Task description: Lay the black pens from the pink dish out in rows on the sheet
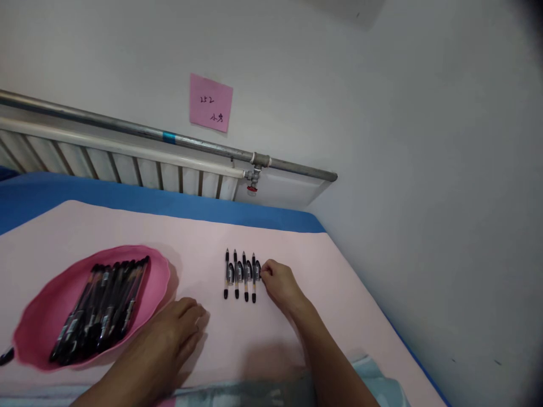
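- Your right hand (278, 281) is at the right end of the row, its thumb and finger drawn together against or just beside the rightmost cap (258, 271) — you cannot tell from here whether they pinch it or only touch it.
- Your left hand (169, 328) grips nothing that shows; it lies palm down with loosely bent fingers, between the pink tray (159, 277) and the row.
- The four uncapped pens (245, 285) lie side by side on the pink tabletop (195, 232), tips toward the wall, each with a cap close by its right side.
- Those gaps are narrow, so a sideways nudge from your right fingers could push the cap into its pen and knock the row askew.
- The barrels look round; a light brush could roll one out of line.
- The tips are bare, so a finger or sleeve passing over them could pick up ink, or a rolling pen could mark the tabletop.
- Your left forearm runs close by the tray's near rim — a careless pull back could bump it and jostle the black pens (102, 305) heaped inside.
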Demonstrator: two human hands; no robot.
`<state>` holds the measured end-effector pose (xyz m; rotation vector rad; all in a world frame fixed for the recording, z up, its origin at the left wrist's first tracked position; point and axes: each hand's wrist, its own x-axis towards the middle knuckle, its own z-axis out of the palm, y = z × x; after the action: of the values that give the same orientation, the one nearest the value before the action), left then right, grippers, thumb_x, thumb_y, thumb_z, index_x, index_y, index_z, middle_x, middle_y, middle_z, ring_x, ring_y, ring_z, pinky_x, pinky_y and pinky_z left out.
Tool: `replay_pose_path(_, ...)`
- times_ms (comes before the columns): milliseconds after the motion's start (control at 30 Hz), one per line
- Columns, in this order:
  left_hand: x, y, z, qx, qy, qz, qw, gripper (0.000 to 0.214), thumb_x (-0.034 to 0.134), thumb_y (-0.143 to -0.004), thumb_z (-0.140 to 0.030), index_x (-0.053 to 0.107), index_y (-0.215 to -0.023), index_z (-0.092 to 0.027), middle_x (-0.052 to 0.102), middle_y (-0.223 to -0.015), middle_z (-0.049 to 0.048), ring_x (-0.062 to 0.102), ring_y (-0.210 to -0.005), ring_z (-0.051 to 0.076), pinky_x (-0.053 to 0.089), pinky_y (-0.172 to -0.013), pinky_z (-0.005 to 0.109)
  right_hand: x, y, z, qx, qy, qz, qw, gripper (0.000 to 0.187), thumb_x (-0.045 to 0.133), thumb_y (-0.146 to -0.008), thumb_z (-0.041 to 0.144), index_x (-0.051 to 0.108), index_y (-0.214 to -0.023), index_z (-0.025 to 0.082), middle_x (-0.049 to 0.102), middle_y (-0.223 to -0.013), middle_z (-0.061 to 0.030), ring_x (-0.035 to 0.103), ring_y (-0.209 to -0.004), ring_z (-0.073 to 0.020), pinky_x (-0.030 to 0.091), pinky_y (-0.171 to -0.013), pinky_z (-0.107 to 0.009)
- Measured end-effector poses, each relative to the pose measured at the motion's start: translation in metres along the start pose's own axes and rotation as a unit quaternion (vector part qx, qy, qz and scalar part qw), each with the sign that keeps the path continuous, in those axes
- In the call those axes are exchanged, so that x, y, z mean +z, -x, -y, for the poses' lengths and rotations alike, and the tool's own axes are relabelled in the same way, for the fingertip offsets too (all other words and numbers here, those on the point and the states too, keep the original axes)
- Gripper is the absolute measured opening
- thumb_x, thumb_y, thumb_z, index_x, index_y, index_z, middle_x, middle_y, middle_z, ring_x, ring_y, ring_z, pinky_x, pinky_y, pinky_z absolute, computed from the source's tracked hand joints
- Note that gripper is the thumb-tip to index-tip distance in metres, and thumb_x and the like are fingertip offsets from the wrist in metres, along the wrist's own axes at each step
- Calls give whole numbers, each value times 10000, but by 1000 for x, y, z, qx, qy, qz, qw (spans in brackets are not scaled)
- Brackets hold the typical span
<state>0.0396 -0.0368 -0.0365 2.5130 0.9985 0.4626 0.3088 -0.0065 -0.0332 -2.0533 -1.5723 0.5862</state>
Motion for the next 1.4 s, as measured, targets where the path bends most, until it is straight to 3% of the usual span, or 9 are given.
replay_pose_path(233,3,2,4,-17,9,-13,1000,254,445,-836,-174,620,-1007,-243,641,-1047,51,584,-958,210,494,-853,377,0,1,2,2,-1,5,1000,215,487,-752,155,655,-884,178,668,-770,-28,579,-671,-129,401,-602,-210)
replay_pose_path(500,16,3,18,-37,-48,-57,997,399,440,-872,-280,506,-1264,-235,531,-1312,78,483,-1199,254,438,-982,427,2,2,6,-16,12,6,1000,254,478,-776,176,674,-939,176,692,-885,-56,611,-787,-157,418,-687,-227)
replay_pose_path(967,22,-13,24,-8,-34,-71,997,464,427,-893,-296,385,-1354,-272,410,-1421,38,370,-1293,219,351,-1056,396,23,6,27,-49,31,12,998,255,471,-781,172,671,-939,179,695,-804,-47,616,-729,-157,404,-639,-223)
replay_pose_path(1400,23,-17,23,-21,-89,-98,991,445,461,-858,-250,444,-1302,-230,413,-1403,106,390,-1268,271,376,-1017,472,50,17,52,-131,19,33,991,185,463,-834,196,633,-907,191,680,-802,-37,592,-672,-134,374,-601,-207)
